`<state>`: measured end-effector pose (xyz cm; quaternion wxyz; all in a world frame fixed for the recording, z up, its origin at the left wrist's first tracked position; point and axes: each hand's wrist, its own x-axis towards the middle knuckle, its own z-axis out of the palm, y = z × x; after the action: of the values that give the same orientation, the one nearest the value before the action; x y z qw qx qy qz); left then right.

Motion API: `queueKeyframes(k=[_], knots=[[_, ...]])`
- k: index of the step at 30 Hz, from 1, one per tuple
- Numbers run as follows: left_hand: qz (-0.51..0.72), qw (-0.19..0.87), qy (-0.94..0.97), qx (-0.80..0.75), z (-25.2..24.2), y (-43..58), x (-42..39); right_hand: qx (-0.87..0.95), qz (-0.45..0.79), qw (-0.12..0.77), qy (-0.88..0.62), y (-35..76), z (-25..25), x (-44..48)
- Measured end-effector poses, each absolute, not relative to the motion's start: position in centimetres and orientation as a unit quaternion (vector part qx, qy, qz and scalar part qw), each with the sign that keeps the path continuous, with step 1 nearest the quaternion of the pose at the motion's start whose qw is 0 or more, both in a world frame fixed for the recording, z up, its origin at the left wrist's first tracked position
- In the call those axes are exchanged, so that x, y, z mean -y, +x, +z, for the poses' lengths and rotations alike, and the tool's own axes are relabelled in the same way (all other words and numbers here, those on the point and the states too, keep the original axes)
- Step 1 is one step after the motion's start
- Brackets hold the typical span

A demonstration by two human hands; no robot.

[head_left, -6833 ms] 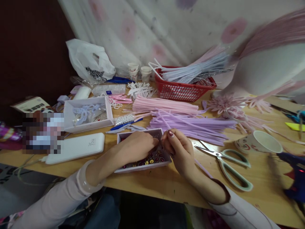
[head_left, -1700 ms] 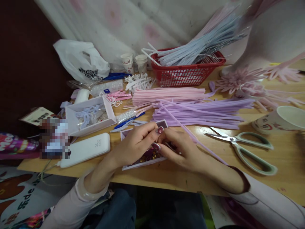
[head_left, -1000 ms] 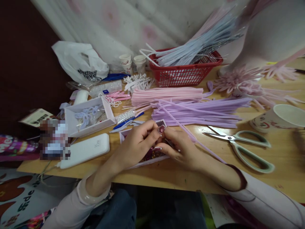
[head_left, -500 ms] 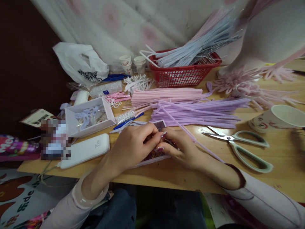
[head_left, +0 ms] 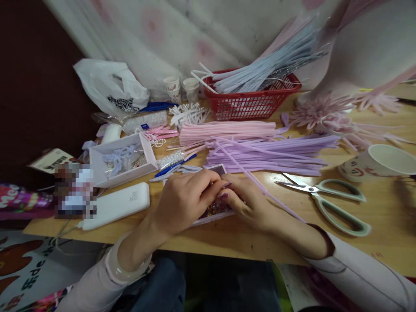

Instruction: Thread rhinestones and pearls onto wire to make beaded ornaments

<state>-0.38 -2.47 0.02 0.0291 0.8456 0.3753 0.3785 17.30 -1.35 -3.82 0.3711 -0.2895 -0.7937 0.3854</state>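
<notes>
My left hand (head_left: 186,197) and my right hand (head_left: 248,200) meet over a small white box (head_left: 211,220) near the table's front edge. Thumbs and fingertips of both are closed together, touching each other; whatever they hold is hidden. Below the fingers, shiny amber and dark red beads (head_left: 212,209) show inside the box. Just beyond lies a bundle of purple pipe cleaners (head_left: 269,154), with one purple stem (head_left: 282,205) running loose past my right wrist. Open-bladed scissors (head_left: 312,189) with pale green handles rest to the right of my right hand.
A white power bank (head_left: 117,206) and an open white box (head_left: 130,171) of small parts lie left. Pink pipe cleaners (head_left: 227,132) and a red basket (head_left: 250,106) stand behind. At right are a paper cup (head_left: 360,167) and pink fuzzy flowers (head_left: 320,112).
My left hand has shifted slightly to the right, closer against my right hand. More of the beads in the box now shows below the fingers.
</notes>
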Motion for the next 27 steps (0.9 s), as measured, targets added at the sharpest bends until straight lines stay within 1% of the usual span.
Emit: queueKeyframes(k=[2, 5, 9, 11, 14, 20, 27], knots=[[0.386, 0.060, 0.838, -0.380, 0.06, -0.40, 2.52, 0.799, 0.377, 0.373, -0.282, 17.27, -3.88, 1.34], [0.392, 0.148, 0.821, -0.389, 0.11, -0.62, 2.65, 0.797, 0.381, 0.368, -0.291, 17.31, -3.81, 1.40], [0.400, 0.277, 0.780, -0.394, -0.09, -0.93, 2.84, 0.763, 0.429, 0.377, -0.302, 17.39, -3.56, 1.60], [0.401, 0.313, 0.764, -0.397, -0.25, -0.90, 2.86, 0.736, 0.454, 0.391, -0.313, 17.38, -3.52, 1.69], [0.414, 0.300, 0.759, -0.404, -0.40, -0.66, 2.69, 0.712, 0.468, 0.414, -0.321, 17.30, -3.62, 1.75], [0.432, 0.256, 0.785, -0.363, -0.38, -0.41, 2.27, 0.690, 0.497, 0.421, -0.316, 17.32, -3.78, 1.81], [0.412, 0.295, 0.759, -0.410, -0.42, -0.16, 2.69, 0.684, 0.547, 0.405, -0.262, 17.40, -3.18, 1.69]])
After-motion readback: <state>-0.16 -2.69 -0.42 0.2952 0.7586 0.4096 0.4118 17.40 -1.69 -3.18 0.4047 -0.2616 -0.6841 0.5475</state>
